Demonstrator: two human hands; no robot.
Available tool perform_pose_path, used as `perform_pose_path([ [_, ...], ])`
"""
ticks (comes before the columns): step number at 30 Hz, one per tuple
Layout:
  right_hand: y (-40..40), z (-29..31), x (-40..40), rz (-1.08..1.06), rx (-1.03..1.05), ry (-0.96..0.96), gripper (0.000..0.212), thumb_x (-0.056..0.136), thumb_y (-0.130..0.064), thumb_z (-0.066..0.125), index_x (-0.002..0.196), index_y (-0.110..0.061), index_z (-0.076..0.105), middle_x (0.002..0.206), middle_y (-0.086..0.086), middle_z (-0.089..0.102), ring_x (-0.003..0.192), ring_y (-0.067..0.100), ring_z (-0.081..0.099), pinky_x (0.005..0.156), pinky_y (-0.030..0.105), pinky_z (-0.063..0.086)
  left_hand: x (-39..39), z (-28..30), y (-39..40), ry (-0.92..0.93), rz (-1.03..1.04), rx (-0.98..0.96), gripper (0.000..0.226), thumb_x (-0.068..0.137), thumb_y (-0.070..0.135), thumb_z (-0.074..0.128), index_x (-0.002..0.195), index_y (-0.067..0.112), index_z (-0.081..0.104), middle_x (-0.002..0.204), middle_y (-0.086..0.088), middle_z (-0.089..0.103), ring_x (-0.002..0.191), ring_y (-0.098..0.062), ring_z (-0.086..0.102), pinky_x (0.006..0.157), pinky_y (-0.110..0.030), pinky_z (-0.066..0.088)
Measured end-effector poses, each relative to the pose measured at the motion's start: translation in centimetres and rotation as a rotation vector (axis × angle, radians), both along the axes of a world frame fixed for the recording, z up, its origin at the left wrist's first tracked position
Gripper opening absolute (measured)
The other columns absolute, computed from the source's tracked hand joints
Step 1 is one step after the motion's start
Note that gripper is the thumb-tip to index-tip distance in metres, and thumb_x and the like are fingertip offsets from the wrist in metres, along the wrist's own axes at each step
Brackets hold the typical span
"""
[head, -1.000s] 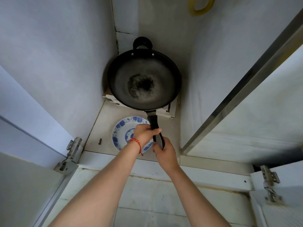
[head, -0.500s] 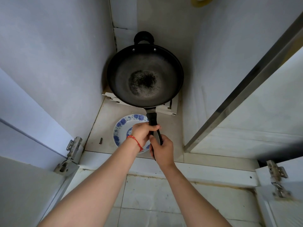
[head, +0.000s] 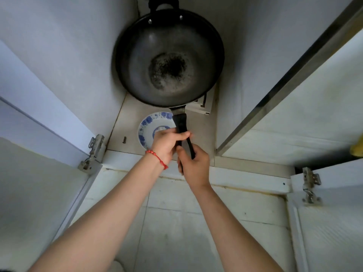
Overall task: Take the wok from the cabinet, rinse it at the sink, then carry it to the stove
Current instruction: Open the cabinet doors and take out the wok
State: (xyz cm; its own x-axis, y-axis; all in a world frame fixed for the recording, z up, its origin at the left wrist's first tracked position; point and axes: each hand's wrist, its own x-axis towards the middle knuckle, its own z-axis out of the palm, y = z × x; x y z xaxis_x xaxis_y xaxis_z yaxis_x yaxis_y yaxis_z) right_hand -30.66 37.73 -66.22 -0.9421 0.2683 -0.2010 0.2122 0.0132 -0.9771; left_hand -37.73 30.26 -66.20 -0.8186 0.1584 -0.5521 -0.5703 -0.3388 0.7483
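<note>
Both hands on wok handle

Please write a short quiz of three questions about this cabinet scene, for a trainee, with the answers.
1. True or false: both hands hold the handle of the wok.
2. Which wrist wears the red bracelet? A) left B) right C) neither
3. Fill in: the blue and white ___ lies on the cabinet floor below the handle.

Key
1. True: the left hand grips nearer the pan, the right hand grips the end.
2. A
3. plate
</note>
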Motion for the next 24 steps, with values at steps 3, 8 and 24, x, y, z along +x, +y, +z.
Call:
perform_pose_path([
  [3,-0.4,2.1,3.0,0.0,0.006,-0.041,0.017,0.085,-0.007,0.057,0.07,-0.002,0.056,0.05,0.006,0.049,0.035,0.01,0.042,0.037,0.019,0.035,3.2,2.4,-0.4,-0.057,0.03,-0.017,0.013,0.075,-0.007,0.061,0.085,-0.002,0.066,0.06,-0.001,0.071,0.065,-0.012,0.068,0.073,-0.024,0.056],
  [8,-1.5,5.6,7.0,-0.001,0.002,-0.131,0.022,0.085,-0.006,0.057,0.064,-0.008,0.051,0.048,0.004,0.048,0.034,0.011,0.042,0.038,0.02,0.034,7.5,6.3,-1.2,-0.153,0.049,-0.02,0.01,0.078,-0.006,0.058,0.076,0.001,0.064,0.053,0.0,0.067,0.054,-0.011,0.064,0.06,-0.021,0.054],
  [24,-2.5,21.6,19.0,0.034,-0.064,-0.391,0.03,0.087,-0.015,0.058,0.058,-0.015,0.05,0.047,0.005,0.049,0.037,0.018,0.042,0.042,0.025,0.034,19.7,20.1,-2.8,-0.335,0.015,-0.093,0.009,0.076,-0.004,0.06,0.072,0.001,0.066,0.057,-0.004,0.067,0.056,-0.015,0.063,0.056,-0.021,0.052],
])
